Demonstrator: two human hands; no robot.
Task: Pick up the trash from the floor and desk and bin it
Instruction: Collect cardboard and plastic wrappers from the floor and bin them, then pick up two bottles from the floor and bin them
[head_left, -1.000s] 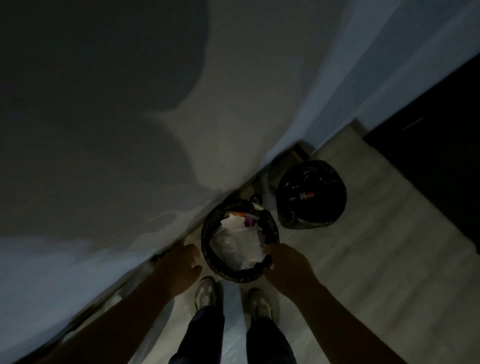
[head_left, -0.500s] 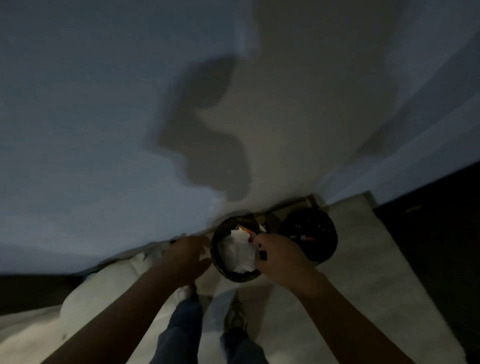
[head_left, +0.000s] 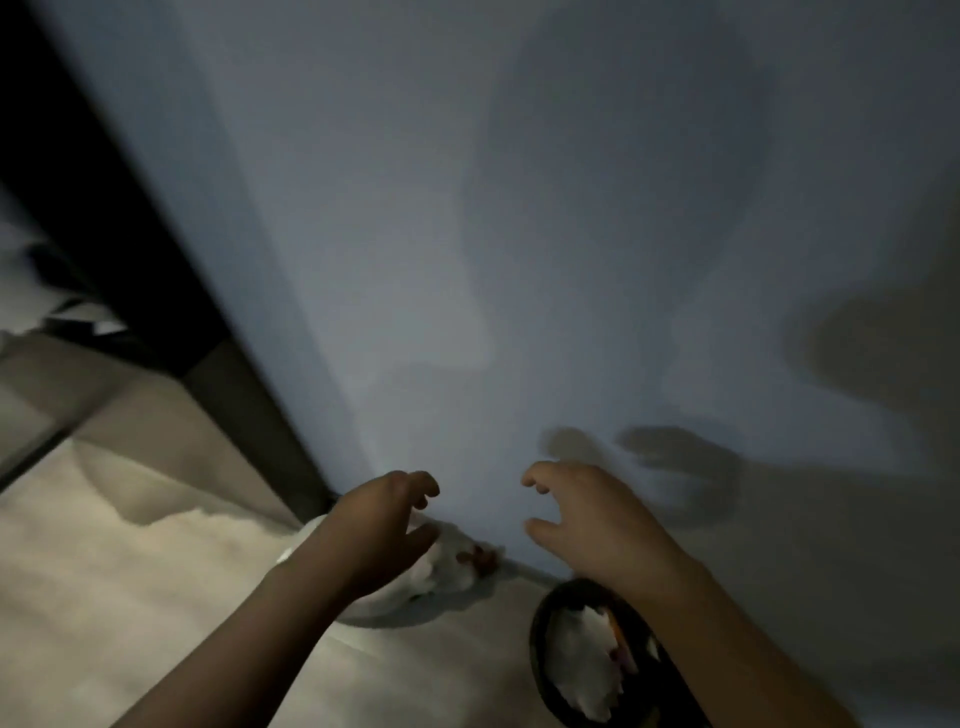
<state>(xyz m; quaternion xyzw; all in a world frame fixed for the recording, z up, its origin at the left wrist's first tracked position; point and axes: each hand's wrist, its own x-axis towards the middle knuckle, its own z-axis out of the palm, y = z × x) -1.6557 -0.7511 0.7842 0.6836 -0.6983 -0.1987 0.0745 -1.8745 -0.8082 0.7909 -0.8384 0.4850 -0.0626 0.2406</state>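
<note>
Both hands are empty: the left hand (head_left: 374, 525) and right hand (head_left: 587, 514) hover apart, fingers loosely curled. The bin (head_left: 540, 654) at five o'clock already holds white trash (head_left: 582, 660). The step looks like seeking the next piece. A pale crumpled heap (head_left: 447, 566) at six o'clock, possibly trash in this dimness, calls for a downward reach and pinch.

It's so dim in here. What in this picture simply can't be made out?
Head view only:
- Bin: right forearm covers one side, the bottom edge cuts it off.
- Trash in it: white, blurred, items unnameable.
- White heap by the wall: partly behind the left hand; bag or paper unclear.
- Dark shape at left: unlit, motion-blurred.
</note>
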